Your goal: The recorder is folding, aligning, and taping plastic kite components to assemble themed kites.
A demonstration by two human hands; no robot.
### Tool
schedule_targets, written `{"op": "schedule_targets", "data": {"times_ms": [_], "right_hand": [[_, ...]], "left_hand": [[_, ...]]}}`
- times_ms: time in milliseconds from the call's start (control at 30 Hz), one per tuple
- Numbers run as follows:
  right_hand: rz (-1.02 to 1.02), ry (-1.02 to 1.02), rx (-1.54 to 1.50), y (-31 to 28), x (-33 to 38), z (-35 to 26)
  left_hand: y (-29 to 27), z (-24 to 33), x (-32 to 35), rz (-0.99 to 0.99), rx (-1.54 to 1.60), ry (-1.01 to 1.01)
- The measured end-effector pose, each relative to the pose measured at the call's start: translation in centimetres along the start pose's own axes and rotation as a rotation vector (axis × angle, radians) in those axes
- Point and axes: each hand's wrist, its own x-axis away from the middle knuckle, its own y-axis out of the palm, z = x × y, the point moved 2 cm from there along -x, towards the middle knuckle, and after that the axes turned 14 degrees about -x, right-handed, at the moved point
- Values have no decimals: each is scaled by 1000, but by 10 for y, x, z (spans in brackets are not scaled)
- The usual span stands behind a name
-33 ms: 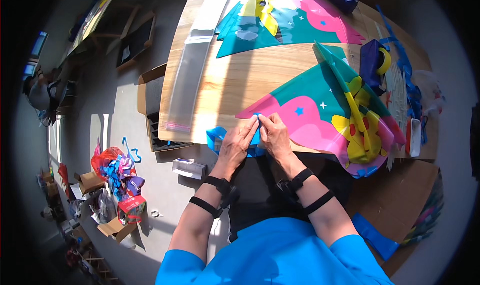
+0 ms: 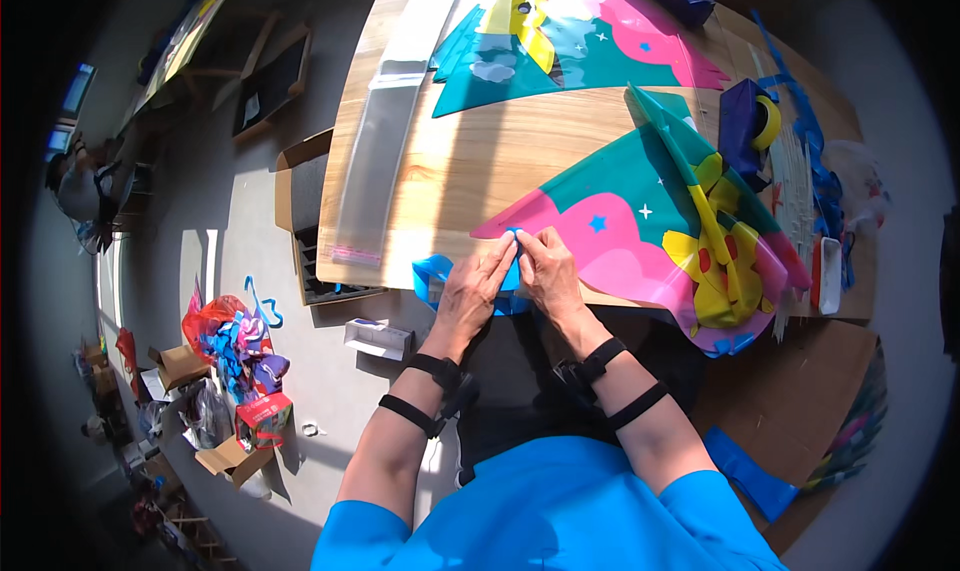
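Well, from where I stand, the biggest thing here is the broad, pale wooden table (image 2: 545,136), its near edge right in front of a person in a blue shirt (image 2: 560,501). Toward its near right corner lies a glossy teal-and-pink sheet with a yellow figure (image 2: 590,196), partly folded up, its lower part sticking out past the near edge. A second teal-and-pink sheet with a yellow piece on it (image 2: 620,56) lies flat toward the far edge. Along the left edge runs a long, clear plastic sleeve (image 2: 375,171). Near the right edge stands a dark purple, boxy holder with a yellow roll (image 2: 742,131), beside a bundle of thin white sticks (image 2: 795,186).

The left hand (image 2: 468,289) and right hand (image 2: 550,273) meet at the middle of the near edge, fingertips together, clamped on a bright blue, flat plastic strip (image 2: 512,276). It pokes up between them, just beside the first sheet's pink tip. More blue loops out left of the left hand; I can't tell whether it's the same piece.
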Motion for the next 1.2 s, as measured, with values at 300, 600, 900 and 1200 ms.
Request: {"op": "schedule_targets", "data": {"times_ms": [300,600,900,1200], "right_hand": [[0,-25,-3,5,1,0],[190,9,-112,-18,-3,2],[783,328,-25,-335,-41,52],[551,973,-372,-368,-109,93]], "left_hand": [[-4,-2,2,-2,24,-17],[-5,1,-5,19,63,-12],[-15,5,-10,-56,130,-23],[-21,0,-11,-95,158,-23]]}}
